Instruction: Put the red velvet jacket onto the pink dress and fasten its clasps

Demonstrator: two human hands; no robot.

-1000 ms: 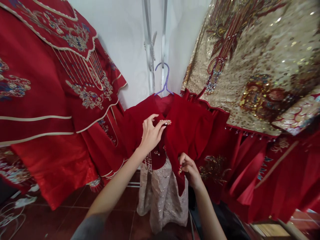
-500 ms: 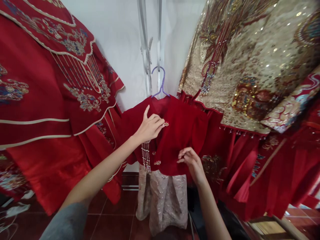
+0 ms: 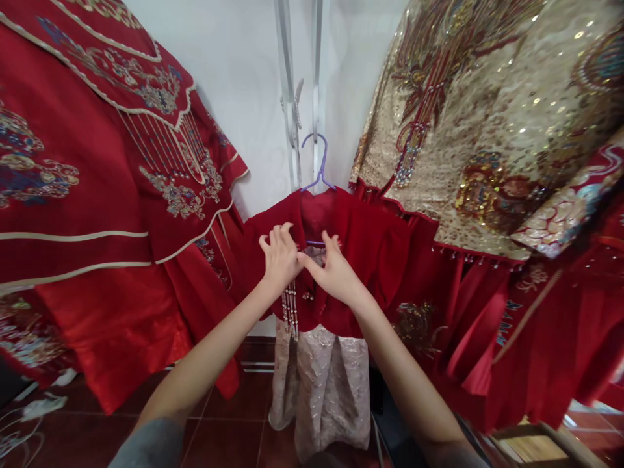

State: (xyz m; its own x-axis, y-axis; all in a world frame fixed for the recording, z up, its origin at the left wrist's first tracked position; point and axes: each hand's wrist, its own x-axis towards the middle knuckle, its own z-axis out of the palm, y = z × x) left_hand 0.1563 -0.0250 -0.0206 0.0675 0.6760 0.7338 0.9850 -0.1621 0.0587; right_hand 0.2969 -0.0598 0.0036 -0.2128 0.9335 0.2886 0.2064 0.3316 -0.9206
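Observation:
A small red velvet jacket (image 3: 370, 253) hangs on a purple hanger (image 3: 319, 162) from a metal rack pole (image 3: 292, 97). A pale silver brocade skirt (image 3: 324, 383) hangs below it. My left hand (image 3: 280, 257) grips the left front edge of the jacket near the chest, fingers curled on the cloth. My right hand (image 3: 334, 273) is beside it, pinching the right front edge at the same height. The two hands touch at the jacket's opening. A beaded tassel (image 3: 291, 309) dangles just under my left hand.
A large red embroidered robe (image 3: 97, 214) hangs at the left, and a gold sequined robe (image 3: 492, 123) over red pleated cloth (image 3: 536, 338) crowds the right. White wall (image 3: 244, 71) behind. Dark red floor tiles (image 3: 234, 422) below, a wooden surface (image 3: 531, 448) at lower right.
My right hand has risen from the jacket's lower hem to the chest and met my left hand at the front opening. My left hand shifted slightly down and inward.

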